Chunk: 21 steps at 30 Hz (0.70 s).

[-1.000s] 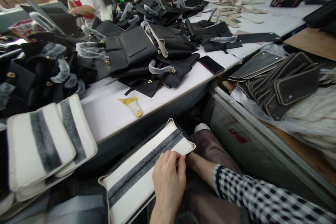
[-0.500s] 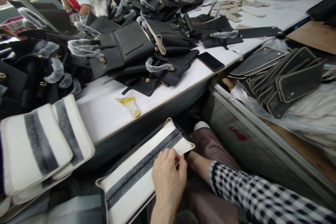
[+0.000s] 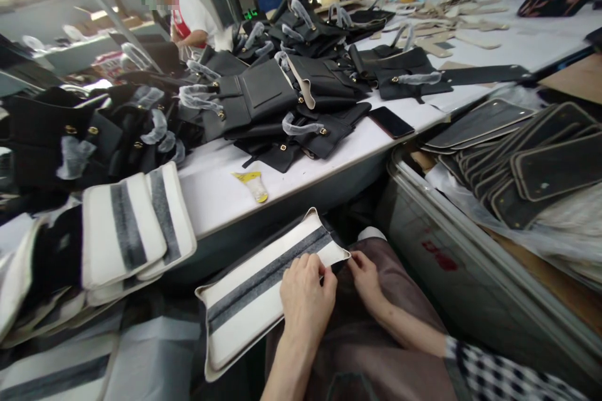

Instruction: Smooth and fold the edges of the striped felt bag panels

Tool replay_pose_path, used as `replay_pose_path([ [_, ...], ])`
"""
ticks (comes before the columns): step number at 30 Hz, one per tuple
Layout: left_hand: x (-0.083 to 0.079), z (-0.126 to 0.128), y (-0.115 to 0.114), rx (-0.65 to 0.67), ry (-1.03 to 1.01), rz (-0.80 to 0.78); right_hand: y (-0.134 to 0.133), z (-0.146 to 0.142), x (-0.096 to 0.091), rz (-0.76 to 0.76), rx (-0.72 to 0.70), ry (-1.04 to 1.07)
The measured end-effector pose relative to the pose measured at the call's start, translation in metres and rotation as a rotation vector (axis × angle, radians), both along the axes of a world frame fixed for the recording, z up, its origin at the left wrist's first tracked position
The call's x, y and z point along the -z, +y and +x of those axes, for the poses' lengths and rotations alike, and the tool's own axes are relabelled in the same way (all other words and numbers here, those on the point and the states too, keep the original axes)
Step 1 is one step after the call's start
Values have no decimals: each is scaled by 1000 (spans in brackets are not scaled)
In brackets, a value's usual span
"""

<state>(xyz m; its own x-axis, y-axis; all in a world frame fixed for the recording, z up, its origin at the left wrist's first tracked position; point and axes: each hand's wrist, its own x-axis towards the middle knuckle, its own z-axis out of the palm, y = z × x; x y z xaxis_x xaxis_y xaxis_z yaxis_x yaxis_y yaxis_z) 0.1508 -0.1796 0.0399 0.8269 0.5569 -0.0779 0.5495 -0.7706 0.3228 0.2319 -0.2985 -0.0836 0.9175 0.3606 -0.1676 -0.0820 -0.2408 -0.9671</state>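
A white padded panel with a grey stripe (image 3: 254, 291) lies across my lap, below the table's edge. My left hand (image 3: 305, 304) rests on its near right part, fingers curled down and pressing it. My right hand (image 3: 365, 276) is at the panel's right corner, fingertips pinched at the edge beside the left hand. Whether the right fingers hold the panel's edge or something under it is hidden.
Two similar striped panels (image 3: 134, 229) are stacked at the left of the white table (image 3: 216, 191). Black bag pieces (image 3: 263, 97), a yellow-white tube (image 3: 254, 183) and a phone (image 3: 391, 122) lie on it. Dark oval panels (image 3: 522, 160) fill a bin at right. Another person (image 3: 188, 12) stands far back.
The view has shifted to the right and tilted up. My right hand has come out from under the panel's corner and now shows its fingers at the edge. The left hand stays put.
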Motion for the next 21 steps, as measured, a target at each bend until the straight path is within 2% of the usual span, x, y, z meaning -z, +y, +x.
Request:
replay_pose_path([
  [2,0,-1,0,3,-12,13,-21,-4,-16,16,-86,-171],
  [4,-1,-1,-1,7,-22,29,-39,-11,-37,42,-213,-450],
  [6,-2,-1,-3,11,-22,48,-47,-18,-54,73,-353,-704],
  [8,-2,-2,-4,18,-21,69,-44,-23,-66,103,-449,-837],
  [10,-1,-3,-5,32,-26,93,-36,-26,-70,101,-491,-910],
  [14,1,-6,-5,30,-65,110,-22,-27,-66,-11,-463,-1008],
  [17,1,-9,-4,7,-120,54,-20,-29,-62,-87,-467,-1067],
  [21,-6,-20,-5,47,-143,-37,-20,-33,-61,-193,-479,-1091],
])
